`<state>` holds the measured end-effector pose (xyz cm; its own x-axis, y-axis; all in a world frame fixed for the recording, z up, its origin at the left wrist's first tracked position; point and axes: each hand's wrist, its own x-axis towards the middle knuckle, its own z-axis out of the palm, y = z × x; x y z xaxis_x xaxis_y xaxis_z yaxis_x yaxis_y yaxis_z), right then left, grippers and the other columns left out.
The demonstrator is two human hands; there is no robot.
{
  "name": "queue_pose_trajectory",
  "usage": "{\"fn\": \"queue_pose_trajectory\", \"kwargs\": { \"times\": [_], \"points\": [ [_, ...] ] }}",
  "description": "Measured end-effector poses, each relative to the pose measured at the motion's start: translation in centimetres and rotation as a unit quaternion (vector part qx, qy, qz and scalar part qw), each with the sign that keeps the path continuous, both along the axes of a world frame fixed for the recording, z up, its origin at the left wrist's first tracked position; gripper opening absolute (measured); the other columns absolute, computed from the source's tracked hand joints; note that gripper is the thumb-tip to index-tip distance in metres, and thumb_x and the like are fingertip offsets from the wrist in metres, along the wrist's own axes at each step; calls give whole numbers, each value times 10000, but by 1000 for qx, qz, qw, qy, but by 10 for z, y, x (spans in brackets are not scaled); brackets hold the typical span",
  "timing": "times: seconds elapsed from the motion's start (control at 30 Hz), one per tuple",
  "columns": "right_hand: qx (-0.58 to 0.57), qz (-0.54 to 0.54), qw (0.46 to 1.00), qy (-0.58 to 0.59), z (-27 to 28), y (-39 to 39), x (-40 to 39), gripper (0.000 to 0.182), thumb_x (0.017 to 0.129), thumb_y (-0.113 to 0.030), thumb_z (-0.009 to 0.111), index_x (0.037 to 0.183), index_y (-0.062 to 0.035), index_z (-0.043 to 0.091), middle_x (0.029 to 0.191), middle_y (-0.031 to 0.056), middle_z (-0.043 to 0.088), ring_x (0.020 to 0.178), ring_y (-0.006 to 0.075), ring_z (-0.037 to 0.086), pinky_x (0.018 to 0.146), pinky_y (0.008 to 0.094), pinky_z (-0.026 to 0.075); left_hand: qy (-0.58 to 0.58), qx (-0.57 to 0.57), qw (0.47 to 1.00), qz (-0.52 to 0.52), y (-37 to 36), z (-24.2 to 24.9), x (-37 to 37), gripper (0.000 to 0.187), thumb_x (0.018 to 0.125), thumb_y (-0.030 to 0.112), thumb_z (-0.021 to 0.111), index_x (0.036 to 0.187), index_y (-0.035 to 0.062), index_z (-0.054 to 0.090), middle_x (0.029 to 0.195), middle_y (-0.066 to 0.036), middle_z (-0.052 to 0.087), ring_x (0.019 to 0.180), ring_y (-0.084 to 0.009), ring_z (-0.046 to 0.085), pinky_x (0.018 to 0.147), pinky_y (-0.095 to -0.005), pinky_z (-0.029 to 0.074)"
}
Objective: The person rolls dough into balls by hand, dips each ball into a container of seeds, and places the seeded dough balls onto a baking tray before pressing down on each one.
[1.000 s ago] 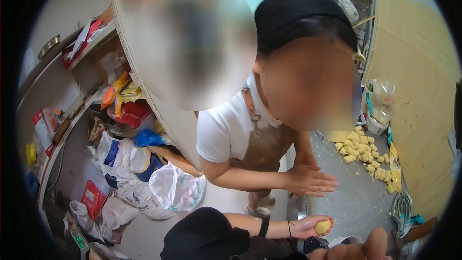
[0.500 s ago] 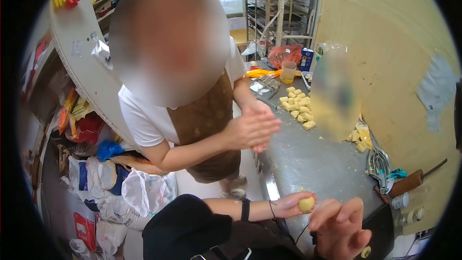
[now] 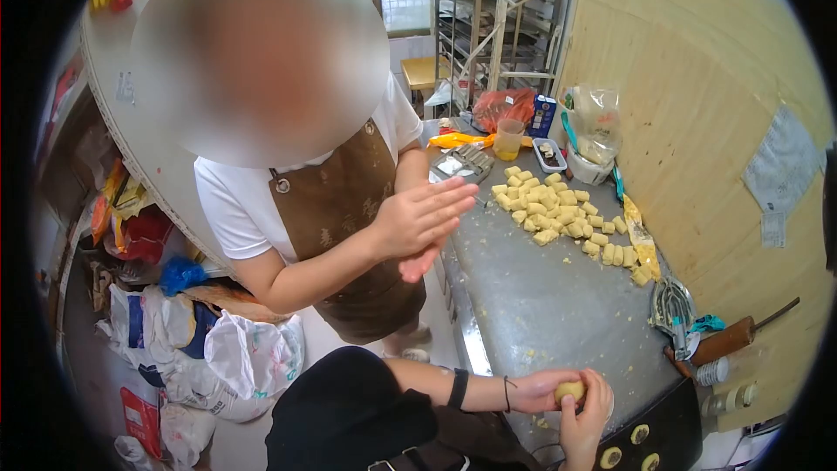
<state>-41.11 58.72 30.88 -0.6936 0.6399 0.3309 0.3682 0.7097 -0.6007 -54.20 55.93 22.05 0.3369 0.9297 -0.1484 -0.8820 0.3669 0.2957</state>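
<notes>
Grey desk (image 3: 545,314) bears yellow dough pieces (image 3: 549,202) toward its far end; near, left hand (image 3: 533,392) and right hand (image 3: 589,419) grasp a yellow ball (image 3: 569,392).

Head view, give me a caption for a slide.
Left hand and right hand hold a dough ball near a black tray.

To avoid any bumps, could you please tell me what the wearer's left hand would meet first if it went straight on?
Beyond the yellow ball at its fingers, the left hand would probably meet the right hand first, though depth there is unclear.
</notes>
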Motion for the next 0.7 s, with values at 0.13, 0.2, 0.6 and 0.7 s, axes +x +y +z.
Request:
{"fn": "queue_pose_trajectory", "kwargs": {
  "times": [0.13, 0.2, 0.6, 0.7],
  "points": [
    [-16, 23, 999, 17, 0, 3, -5, 404, 783, -169, 573, 1135, 25, 536, 1164, 184, 541, 1101, 342, 489, 963, 417, 373, 2, -22, 1000, 18, 1, -1, -2, 296, 990, 244, 406, 1220, 77, 487, 1133, -55, 570, 1019, -158, 576, 889, -309, 486],
    [-26, 39, 999, 26, 5, 6, -9, 401, 781, -168, 575, 1130, 26, 541, 1152, 179, 547, 1094, 331, 498, 943, 405, 394, 11, -38, 999, 32, -3, 7, -8, 296, 989, 244, 407, 1216, 72, 485, 1125, -62, 571, 1019, -170, 578, 891, -312, 486],
    [-338, 328, 804, 363, 107, -32, -37, 677, 854, -339, 626, 1376, -40, 317, 1138, 211, 548, 1005, 336, 576, 880, 421, 458, -31, -2, 988, 148, -21, 10, -66, 216, 975, 231, 466, 1068, 56, 552, 1013, -70, 593, 924, -181, 591, 828, -297, 512],
    [-400, 474, 705, 343, 135, -45, -53, 764, 841, -479, 640, 1336, 22, 343, 1089, 286, 564, 1033, 334, 549, 926, 435, 396, -41, -11, 985, 170, -31, 9, -74, 208, 972, 225, 471, 1063, 57, 554, 1007, -73, 593, 922, -188, 591, 830, -304, 513]
  ]
}}
